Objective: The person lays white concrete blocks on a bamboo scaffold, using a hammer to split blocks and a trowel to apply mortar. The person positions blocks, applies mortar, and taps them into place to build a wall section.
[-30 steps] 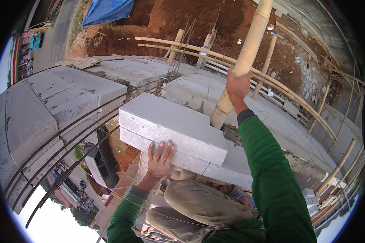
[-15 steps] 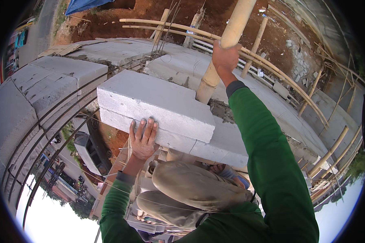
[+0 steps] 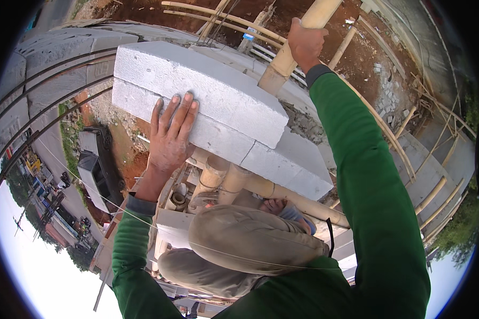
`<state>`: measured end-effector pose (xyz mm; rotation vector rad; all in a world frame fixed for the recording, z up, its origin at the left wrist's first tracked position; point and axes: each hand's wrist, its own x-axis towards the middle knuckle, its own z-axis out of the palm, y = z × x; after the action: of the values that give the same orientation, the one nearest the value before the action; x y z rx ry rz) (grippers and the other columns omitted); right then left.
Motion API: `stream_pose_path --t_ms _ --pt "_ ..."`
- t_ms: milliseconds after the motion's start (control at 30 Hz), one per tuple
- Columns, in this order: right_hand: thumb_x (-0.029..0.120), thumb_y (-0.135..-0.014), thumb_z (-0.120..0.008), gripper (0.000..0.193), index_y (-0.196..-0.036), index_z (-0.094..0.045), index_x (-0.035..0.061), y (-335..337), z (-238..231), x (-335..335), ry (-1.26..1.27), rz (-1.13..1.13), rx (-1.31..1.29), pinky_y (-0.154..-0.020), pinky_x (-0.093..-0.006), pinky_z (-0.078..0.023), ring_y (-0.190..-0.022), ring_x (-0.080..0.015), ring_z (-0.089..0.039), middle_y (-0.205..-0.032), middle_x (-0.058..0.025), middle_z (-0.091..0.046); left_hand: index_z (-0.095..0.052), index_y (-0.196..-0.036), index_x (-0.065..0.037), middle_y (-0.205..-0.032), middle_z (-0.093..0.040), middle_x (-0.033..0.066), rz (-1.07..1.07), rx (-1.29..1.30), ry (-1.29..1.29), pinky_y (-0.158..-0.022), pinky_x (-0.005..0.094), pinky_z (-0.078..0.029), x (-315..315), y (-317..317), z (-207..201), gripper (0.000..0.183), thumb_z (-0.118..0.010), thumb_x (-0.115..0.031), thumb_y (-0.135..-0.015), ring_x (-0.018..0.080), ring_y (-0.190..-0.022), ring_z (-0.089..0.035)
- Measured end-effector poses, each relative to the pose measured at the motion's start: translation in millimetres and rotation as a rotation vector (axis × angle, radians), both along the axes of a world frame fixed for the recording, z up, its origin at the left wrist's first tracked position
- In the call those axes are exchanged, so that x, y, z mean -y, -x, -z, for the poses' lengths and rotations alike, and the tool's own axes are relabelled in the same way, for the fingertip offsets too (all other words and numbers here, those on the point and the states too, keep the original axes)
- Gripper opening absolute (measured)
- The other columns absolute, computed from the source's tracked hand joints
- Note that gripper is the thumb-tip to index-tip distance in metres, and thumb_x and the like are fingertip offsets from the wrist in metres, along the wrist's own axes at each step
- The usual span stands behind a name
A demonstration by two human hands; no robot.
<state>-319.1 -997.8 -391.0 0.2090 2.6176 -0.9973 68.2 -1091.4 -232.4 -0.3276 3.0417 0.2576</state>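
Observation:
A pale grey lightweight concrete block (image 3: 199, 80) lies lengthwise on a lower course of matching blocks (image 3: 207, 133). Spread fingers of my left hand (image 3: 170, 133) rest flat against the near face of these blocks, across the joint between them, without gripping. Farther off and to the right, my right hand (image 3: 306, 45) is wrapped round a thick bamboo pole (image 3: 279, 72) that rises beside the far side of the wall. Rough grey mortar (image 3: 306, 117) shows next to the block's right end.
Long steel bars (image 3: 53, 87) run left from the blocks. Bamboo scaffold posts (image 3: 213, 175) stand below the wall, and a thin string (image 3: 138, 217) crosses near my left wrist. Another person's hand (image 3: 274, 206) shows beneath the wall. Far below, a dark vehicle (image 3: 98, 175) is parked.
My view has shifted, showing more of the scaffold below the wall. My left hand stays flat against the blocks, and my right hand keeps its hold on the bamboo pole.

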Motion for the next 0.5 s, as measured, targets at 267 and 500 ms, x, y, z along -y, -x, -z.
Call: stream_pose_path --t_ms 267,500 --pt "0.058 -0.092 -0.076 0.094 -0.143 -0.047 -0.0152 5 12 -23 -0.428 -0.826 -0.189 -0.109 -0.0543 -0.051 -0.13 -0.0431 -0.063 -0.135 -0.0349 -0.062 -0.028 -0.171 -0.023 -0.176 -0.031 -0.0055 -0.14 -0.062 0.032 -0.14 0.0458 -0.023 -21 3 7 0.125 -0.094 -0.015 -0.065 0.0208 -0.161 -0.031" --pt "0.065 -0.101 -0.062 0.088 -0.157 -0.046 -0.0013 71 7 -119 0.384 -0.776 0.392 -0.112 -0.0539 -0.048 -0.139 -0.0362 -0.059 -0.15 -0.0251 -0.059 -0.036 -0.166 -0.017 -0.173 -0.038 0.0008 -0.147 -0.129 0.208 -0.137 0.0444 -0.029 -31 11 10 0.108 -0.085 0.0 -0.071 0.0248 -0.159 -0.036"
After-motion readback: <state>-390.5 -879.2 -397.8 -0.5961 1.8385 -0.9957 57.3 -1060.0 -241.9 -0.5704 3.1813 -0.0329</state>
